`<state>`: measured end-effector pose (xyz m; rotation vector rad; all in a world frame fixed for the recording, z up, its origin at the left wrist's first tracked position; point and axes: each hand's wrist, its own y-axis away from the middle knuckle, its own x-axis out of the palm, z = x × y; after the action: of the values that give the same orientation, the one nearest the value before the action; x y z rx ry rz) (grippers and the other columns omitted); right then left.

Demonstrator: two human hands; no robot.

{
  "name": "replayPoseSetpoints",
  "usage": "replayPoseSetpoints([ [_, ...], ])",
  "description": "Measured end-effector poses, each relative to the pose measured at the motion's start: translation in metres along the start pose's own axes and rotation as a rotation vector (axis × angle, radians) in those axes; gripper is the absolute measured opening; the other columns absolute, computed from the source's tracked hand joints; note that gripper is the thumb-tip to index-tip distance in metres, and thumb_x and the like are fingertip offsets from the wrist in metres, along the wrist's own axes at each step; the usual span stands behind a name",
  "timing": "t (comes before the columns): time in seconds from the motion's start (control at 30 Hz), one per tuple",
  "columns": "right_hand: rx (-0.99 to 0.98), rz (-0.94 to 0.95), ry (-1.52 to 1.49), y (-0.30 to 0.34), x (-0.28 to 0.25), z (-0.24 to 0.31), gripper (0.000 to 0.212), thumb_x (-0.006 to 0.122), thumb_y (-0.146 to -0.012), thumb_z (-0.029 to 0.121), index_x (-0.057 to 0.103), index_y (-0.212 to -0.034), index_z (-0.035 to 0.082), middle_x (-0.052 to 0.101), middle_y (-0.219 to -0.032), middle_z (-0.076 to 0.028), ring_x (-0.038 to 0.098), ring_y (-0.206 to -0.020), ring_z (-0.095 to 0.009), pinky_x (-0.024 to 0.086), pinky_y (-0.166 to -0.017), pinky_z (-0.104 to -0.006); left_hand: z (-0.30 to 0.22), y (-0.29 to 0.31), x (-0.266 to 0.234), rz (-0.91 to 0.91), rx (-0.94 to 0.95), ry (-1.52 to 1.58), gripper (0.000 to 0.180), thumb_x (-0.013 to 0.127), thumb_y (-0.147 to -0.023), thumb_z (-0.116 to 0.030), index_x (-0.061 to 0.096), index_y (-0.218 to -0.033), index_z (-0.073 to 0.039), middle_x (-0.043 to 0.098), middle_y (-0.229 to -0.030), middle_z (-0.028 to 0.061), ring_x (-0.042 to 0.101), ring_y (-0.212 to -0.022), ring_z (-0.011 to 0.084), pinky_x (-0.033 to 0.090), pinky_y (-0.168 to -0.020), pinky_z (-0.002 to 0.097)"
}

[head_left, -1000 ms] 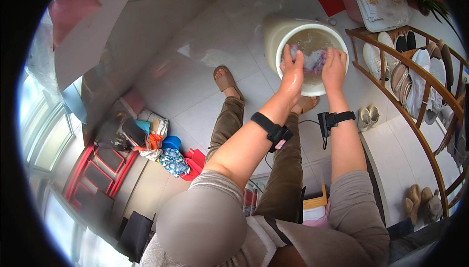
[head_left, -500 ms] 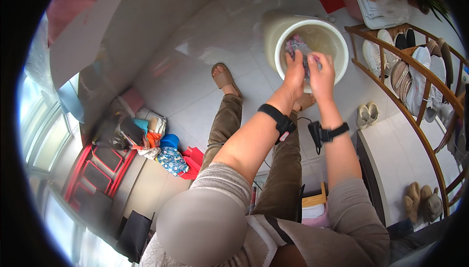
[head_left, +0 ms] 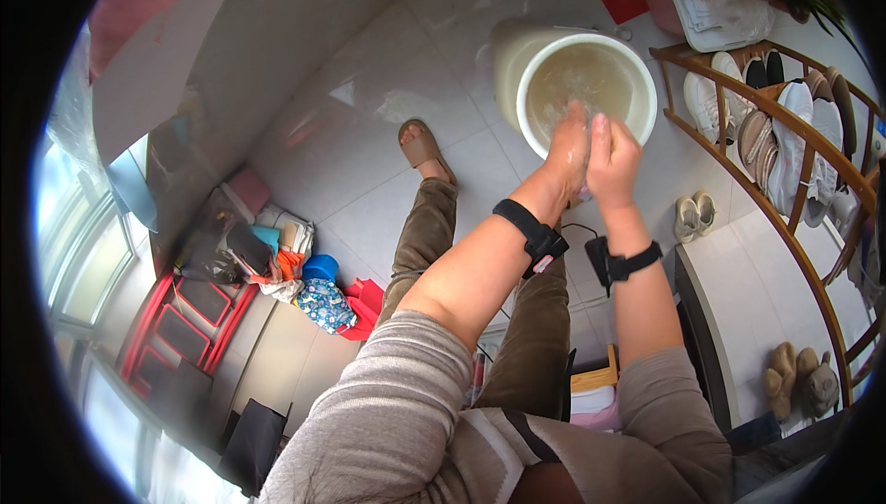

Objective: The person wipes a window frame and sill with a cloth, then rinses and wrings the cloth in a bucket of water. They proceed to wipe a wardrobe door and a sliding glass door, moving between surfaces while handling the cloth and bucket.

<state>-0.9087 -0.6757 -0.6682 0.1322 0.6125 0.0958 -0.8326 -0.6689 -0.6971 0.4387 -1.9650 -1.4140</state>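
Observation:
A round white bucket (head_left: pixel 637 135) of cloudy water stands on the floor ahead of me. Over its near rim my left hand (head_left: pixel 567 151) and my right hand (head_left: pixel 614 158) are pressed side by side. Both look wet, with fingers closed. A small pinkish-grey bit of wet cloth (head_left: pixel 584 193) shows below and between them; the rest of it is hidden by the hands. Each wrist wears a black strap with a small device.
A wooden shoe rack (head_left: pixel 720 75) holding several shoes curves along the right. Beside it sit pale shoes (head_left: pixel 694 217) on the floor. To the left lie a red bin (head_left: pixel 365 301), a patterned blue bag (head_left: pixel 323 303) and red-framed furniture (head_left: pixel 189 319). My slippered foot (head_left: pixel 425 149) is left of the bucket.
Both hands have drawn back toward me, from inside the bucket to its near rim. The cloth, visible in the bucket before, is now mostly covered by the hands, and the water there is rippled.

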Motion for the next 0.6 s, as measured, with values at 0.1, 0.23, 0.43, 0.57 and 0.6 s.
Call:
replayPoseSetpoints([
  [0.1,-0.062,0.012,0.204,-0.019,0.004,-0.04,0.031,0.054,-0.096,0.025,0.056,-0.078,-0.001,0.055,-0.075,-0.017,0.056,-0.066,-0.038,0.045,-0.061,-0.0435,-0.009,0.007,0.008,-0.005,0.055,-0.07,0.044,0.039,-0.101,-0.037,0.056,-0.107,0.004,0.057,-0.094,0.0095,0.052,-0.083,0.0182,0.044,-0.075,0.0342],
  [0.23,-0.138,0.001,0.46,-0.038,0.005,-0.068,0.028,0.055,-0.095,0.03,0.057,-0.088,0.002,0.055,-0.093,-0.015,0.057,-0.085,-0.037,0.046,-0.07,-0.0458,-0.022,0.013,0.002,-0.089,0.272,-0.172,0.045,0.039,-0.101,-0.038,0.054,-0.115,0.003,0.058,-0.101,0.014,0.052,-0.091,0.0212,0.043,-0.083,0.0344],
  [0.43,-0.252,0.151,0.747,-0.027,0.011,-0.067,0.046,0.06,-0.089,0.029,0.049,-0.129,0.008,0.042,-0.137,-0.014,0.039,-0.129,-0.033,0.032,-0.106,-0.0464,-0.014,0.015,-0.016,-0.116,0.427,-0.388,0.058,0.039,-0.1,-0.039,0.03,-0.145,-0.003,0.019,-0.148,0.0207,0.024,-0.137,0.0324,0.025,-0.112,0.0369],
  [0.57,-0.205,0.558,0.953,-0.016,0.039,-0.079,0.06,0.06,-0.087,0.026,0.04,-0.143,0.014,0.028,-0.152,-0.015,0.025,-0.141,-0.03,0.019,-0.115,-0.0475,0.007,0.014,-0.024,-0.147,0.382,-0.423,0.062,0.04,-0.1,-0.04,0.027,-0.146,0.0,0.018,-0.15,0.0213,0.022,-0.139,0.0324,0.022,-0.114,0.0385],
  [0.6,-0.126,0.672,1.006,-0.018,0.045,-0.083,0.062,0.06,-0.087,0.026,0.039,-0.144,0.016,0.025,-0.154,-0.015,0.022,-0.143,-0.03,0.016,-0.116,-0.0476,0.011,0.013,-0.026,-0.165,0.379,-0.426,0.063,0.04,-0.1,-0.041,0.028,-0.146,0.001,0.019,-0.15,0.0223,0.024,-0.139,0.0325,0.022,-0.114,0.0392],
])
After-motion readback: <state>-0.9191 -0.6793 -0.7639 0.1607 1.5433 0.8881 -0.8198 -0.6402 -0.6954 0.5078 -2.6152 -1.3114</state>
